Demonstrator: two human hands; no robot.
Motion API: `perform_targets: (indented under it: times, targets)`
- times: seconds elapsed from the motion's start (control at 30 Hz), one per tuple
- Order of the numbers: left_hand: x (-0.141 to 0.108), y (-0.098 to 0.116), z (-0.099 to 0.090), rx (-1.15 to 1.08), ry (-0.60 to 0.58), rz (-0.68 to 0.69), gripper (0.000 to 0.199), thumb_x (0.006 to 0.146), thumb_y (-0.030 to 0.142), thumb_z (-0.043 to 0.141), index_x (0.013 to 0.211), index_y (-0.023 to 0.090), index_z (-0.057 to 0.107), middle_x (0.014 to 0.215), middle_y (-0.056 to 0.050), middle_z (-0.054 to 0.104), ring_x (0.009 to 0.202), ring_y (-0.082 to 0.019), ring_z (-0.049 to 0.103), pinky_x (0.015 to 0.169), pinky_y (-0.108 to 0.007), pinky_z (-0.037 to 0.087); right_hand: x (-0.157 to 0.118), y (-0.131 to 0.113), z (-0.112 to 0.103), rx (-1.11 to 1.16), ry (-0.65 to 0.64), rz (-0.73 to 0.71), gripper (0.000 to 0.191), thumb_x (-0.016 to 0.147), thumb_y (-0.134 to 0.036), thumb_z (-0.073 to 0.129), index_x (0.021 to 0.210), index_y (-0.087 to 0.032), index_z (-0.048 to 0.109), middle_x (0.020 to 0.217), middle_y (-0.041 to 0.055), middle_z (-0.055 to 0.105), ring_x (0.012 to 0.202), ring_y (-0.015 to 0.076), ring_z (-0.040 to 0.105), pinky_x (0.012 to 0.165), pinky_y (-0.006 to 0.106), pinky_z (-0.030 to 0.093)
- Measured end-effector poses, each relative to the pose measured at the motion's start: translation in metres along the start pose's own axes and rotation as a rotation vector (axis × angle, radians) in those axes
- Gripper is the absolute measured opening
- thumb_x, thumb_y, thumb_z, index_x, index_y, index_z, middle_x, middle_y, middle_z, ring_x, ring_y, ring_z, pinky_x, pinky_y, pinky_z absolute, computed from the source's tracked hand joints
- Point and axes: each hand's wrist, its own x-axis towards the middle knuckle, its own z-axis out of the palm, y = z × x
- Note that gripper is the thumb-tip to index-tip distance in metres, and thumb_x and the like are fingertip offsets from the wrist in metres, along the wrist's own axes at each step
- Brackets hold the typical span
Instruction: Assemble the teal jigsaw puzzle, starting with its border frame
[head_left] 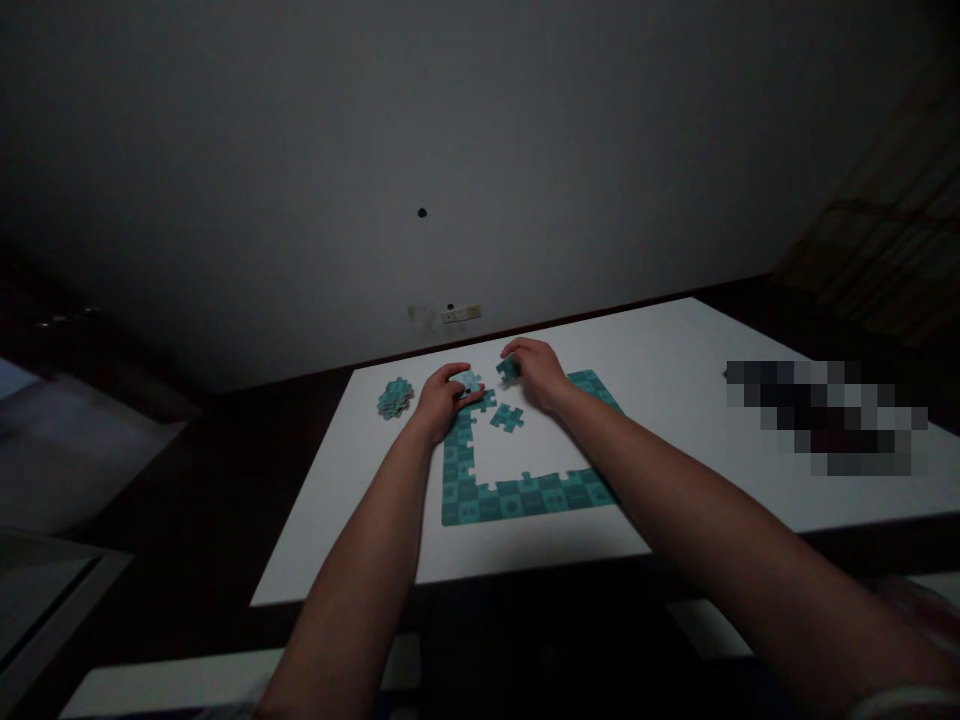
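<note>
My left hand [441, 398] is closed around a light teal puzzle piece [469, 381], above the far left corner of the puzzle frame [501, 500]. Pinched in the fingers of my right hand [538, 370] is a darker teal puzzle piece [508, 369], held just right of the left hand. The teal checkered frame lies flat on the white table, joined along its left, near and right sides as far as my arms let me see; my hands hide much of the far side. Inside it, a loose puzzle piece [508, 418] rests on the bare tabletop.
A pile of teal puzzle pieces [395, 397] sits on the white table [349, 500] left of the frame. Toward the table's right end lies a blurred-out dark object [825, 415]. Behind the table stands a grey wall [525, 170] with a socket strip [460, 314].
</note>
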Motion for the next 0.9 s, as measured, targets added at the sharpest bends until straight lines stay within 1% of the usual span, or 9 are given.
perform_targets:
  times: [0.07,0.1,0.23,0.33,0.5,0.6,0.7,0.8,0.9]
  targets:
    - [0.0,-0.001,-0.001,0.028,0.001,0.011,0.041,0.078,0.003,0.084,0.115,0.017,0.076,0.098,-0.004,0.072,0.091,-0.023,0.084,0.106,-0.052,0.073,0.001,0.0,-0.004,-0.014,-0.065,0.002,0.02,0.083,-0.023,0.059,0.072,-0.023,0.077,0.08,0.0066,0.077,0.086,0.0266,0.073,0.084,0.038,0.057]
    - [-0.001,-0.001,-0.001,0.039,-0.008,0.02,0.043,0.079,0.004,0.086,0.118,0.017,0.075,0.098,-0.003,0.071,0.09,-0.022,0.083,0.105,-0.051,0.073,-0.001,-0.001,-0.004,-0.023,-0.102,-0.013,0.02,0.084,-0.023,0.062,0.07,-0.023,0.078,0.081,0.0066,0.079,0.088,0.0265,0.074,0.086,0.038,0.057]
    - [-0.006,-0.003,-0.002,0.061,-0.082,0.071,0.053,0.078,0.011,0.098,0.125,0.019,0.074,0.092,0.002,0.068,0.083,-0.017,0.078,0.099,-0.048,0.074,-0.011,-0.004,0.004,-0.092,-0.203,-0.114,0.011,0.089,-0.026,0.082,0.097,-0.024,0.09,0.103,0.0077,0.088,0.098,0.0266,0.077,0.096,0.039,0.057]
    - [-0.007,-0.003,0.0,0.066,-0.124,0.088,0.058,0.074,0.018,0.104,0.123,0.019,0.072,0.093,0.001,0.073,0.083,-0.019,0.079,0.096,-0.047,0.073,-0.013,-0.005,0.009,-0.134,-0.257,-0.189,0.008,0.09,-0.024,0.087,0.097,-0.025,0.091,0.103,0.0083,0.089,0.097,0.0273,0.078,0.096,0.039,0.057]
    - [-0.002,-0.005,0.0,0.105,-0.066,0.135,0.04,0.075,0.019,0.093,0.11,0.019,0.073,0.104,-0.007,0.083,0.083,-0.021,0.081,0.089,-0.041,0.07,0.001,0.0,-0.006,-0.209,-0.176,-0.147,0.013,0.089,-0.015,0.083,0.096,-0.023,0.09,0.097,0.0079,0.088,0.089,0.025,0.076,0.088,0.036,0.057]
    - [0.003,-0.008,-0.002,0.134,-0.055,0.124,0.033,0.071,0.016,0.085,0.102,0.019,0.075,0.105,-0.009,0.084,0.08,-0.02,0.079,0.084,-0.039,0.068,0.006,0.006,-0.019,-0.442,-0.275,-0.126,0.016,0.087,-0.011,0.083,0.088,-0.025,0.091,0.09,0.0075,0.086,0.082,0.0246,0.073,0.083,0.037,0.054]
    - [0.005,-0.009,-0.003,0.147,-0.064,0.113,0.03,0.068,0.017,0.084,0.096,0.019,0.075,0.099,-0.009,0.083,0.078,-0.02,0.078,0.082,-0.037,0.066,0.004,0.01,-0.025,-0.568,-0.317,-0.117,0.011,0.086,-0.017,0.089,0.086,-0.027,0.092,0.084,0.0076,0.084,0.076,0.025,0.07,0.08,0.038,0.052]
    - [0.005,-0.01,-0.003,0.161,-0.076,0.112,0.029,0.065,0.018,0.083,0.093,0.019,0.076,0.095,-0.008,0.083,0.077,-0.02,0.076,0.079,-0.035,0.064,-0.002,0.007,-0.023,-0.658,-0.323,-0.137,0.007,0.093,-0.026,0.088,0.095,-0.028,0.094,0.096,0.0096,0.088,0.085,0.0271,0.075,0.081,0.038,0.053]
    - [0.005,-0.01,-0.002,0.178,-0.08,0.117,0.028,0.065,0.018,0.081,0.093,0.019,0.075,0.093,-0.007,0.082,0.075,-0.019,0.075,0.078,-0.034,0.063,-0.009,-0.004,-0.019,-0.782,-0.338,-0.123,0.018,0.101,-0.036,0.083,0.112,-0.028,0.095,0.117,0.0113,0.09,0.104,0.0304,0.08,0.087,0.037,0.056]
